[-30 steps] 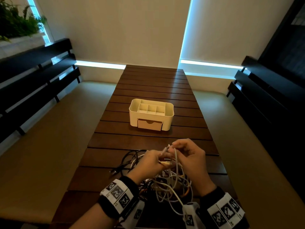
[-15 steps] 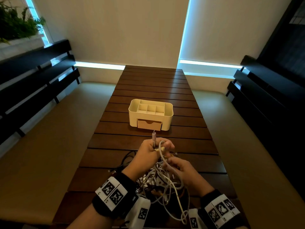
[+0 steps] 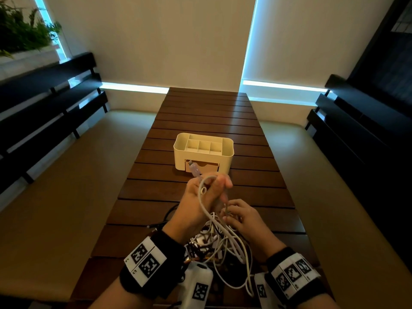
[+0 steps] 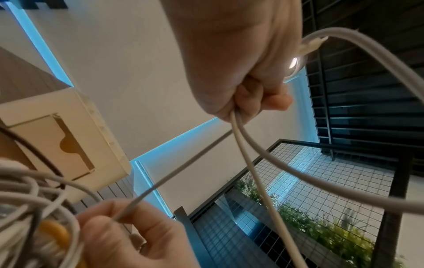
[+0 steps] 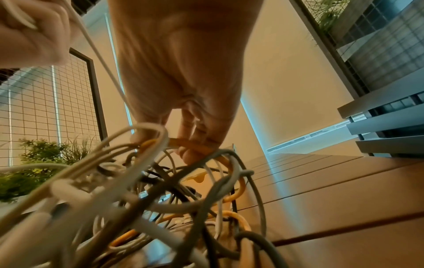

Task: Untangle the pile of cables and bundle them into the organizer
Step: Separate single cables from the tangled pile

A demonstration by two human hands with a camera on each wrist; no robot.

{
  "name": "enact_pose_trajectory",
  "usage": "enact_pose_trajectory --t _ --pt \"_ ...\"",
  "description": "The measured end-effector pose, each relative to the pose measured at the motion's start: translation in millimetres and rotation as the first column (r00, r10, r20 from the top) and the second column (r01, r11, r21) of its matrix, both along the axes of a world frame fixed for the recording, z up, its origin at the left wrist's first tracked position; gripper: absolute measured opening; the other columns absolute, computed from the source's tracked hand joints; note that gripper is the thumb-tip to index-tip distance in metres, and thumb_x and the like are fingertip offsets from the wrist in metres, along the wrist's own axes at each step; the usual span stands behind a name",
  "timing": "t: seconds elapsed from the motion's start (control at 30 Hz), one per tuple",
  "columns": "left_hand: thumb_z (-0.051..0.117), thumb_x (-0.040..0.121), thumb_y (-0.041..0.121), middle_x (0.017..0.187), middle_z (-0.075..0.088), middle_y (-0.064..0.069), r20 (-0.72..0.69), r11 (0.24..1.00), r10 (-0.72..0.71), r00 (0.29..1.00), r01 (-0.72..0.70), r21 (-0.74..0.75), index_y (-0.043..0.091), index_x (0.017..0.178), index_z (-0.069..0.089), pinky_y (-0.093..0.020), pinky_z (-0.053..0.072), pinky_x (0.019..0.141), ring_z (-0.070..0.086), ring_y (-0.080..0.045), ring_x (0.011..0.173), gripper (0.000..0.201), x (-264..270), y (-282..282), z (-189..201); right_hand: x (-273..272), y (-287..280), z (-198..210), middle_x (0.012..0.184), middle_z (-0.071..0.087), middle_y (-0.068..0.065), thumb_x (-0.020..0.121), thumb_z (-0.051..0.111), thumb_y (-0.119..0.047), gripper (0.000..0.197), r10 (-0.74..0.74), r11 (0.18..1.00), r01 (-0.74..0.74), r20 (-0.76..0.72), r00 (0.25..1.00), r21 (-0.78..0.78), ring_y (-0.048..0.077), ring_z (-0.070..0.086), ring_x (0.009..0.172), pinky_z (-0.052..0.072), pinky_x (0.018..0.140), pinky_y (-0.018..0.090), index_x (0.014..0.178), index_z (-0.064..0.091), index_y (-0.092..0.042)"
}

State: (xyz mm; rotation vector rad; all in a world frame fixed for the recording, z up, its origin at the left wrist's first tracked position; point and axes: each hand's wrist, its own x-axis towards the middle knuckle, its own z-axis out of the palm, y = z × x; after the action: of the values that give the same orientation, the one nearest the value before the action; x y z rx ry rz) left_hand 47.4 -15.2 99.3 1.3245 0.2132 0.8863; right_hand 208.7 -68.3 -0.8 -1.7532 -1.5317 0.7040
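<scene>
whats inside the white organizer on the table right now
The organizer's top compartments that face the head camera look empty: bare dividers, no cables. Its front drawer is closed, so its contents are hidden, and a cable plug held by the left hand partly covers it.

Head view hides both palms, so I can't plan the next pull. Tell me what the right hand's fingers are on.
Observer: Right wrist view: the right hand's fingers rest on an orange cable in the pile.
Operator: Report the left grip.
Observer: The left hand grips a doubled white cable; two strands leave its fist.
Operator: Say what links the hands.
Observer: A thin cable runs straight from the left fist to the right hand's pinch.
</scene>
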Motion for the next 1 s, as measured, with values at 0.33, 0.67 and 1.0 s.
enact_pose_trajectory --t 0.33,0.67,1.0 --pt "0.072 0.08 0.017 0.084 0.065 -0.002 -0.671 0.996 0.064 0.739 -0.01 0.084 0.031 0.126 0.048 -0.028 0.056 0.071 0.06 -0.008 0.071 0.055 11 14 -39 -2 -9 17 0.083 0.068 0.004 0.086 0.06 -0.002 0.014 -0.044 0.971 0.039 0.016 0.999 0.238 0.01 0.062 0.077 0.05 0.066 0.016 0.083 0.069 -0.012" --pt "0.068 0.072 0.043 0.07 0.063 0.011 -0.749 0.911 0.382 0.541 -0.085 0.404 0.033 0.072 0.062 -0.024 0.043 0.058 0.059 -0.007 0.069 0.013 30 9 -75 -7 -13 10 0.071 0.063 -0.003 0.09 0.057 -0.012 0.01 -0.247 0.927 0.215 0.069 0.967 0.309 0.01 0.062 0.067 0.048 0.054 0.015 0.081 0.061 -0.014" --pt "0.073 0.077 0.035 0.077 0.065 0.008 -0.795 0.912 0.379 0.473 -0.043 0.408 0.036 0.096 0.066 -0.03 0.055 0.067 0.061 -0.01 0.066 0.02 6 23 -86 11 -21 68 0.081 0.068 0.007 0.093 0.049 -0.011 0.014 -0.324 0.739 0.53 -0.47 0.821 0.417 0.017 0.071 0.065 0.058 0.056 0.026 0.084 0.056 -0.02"
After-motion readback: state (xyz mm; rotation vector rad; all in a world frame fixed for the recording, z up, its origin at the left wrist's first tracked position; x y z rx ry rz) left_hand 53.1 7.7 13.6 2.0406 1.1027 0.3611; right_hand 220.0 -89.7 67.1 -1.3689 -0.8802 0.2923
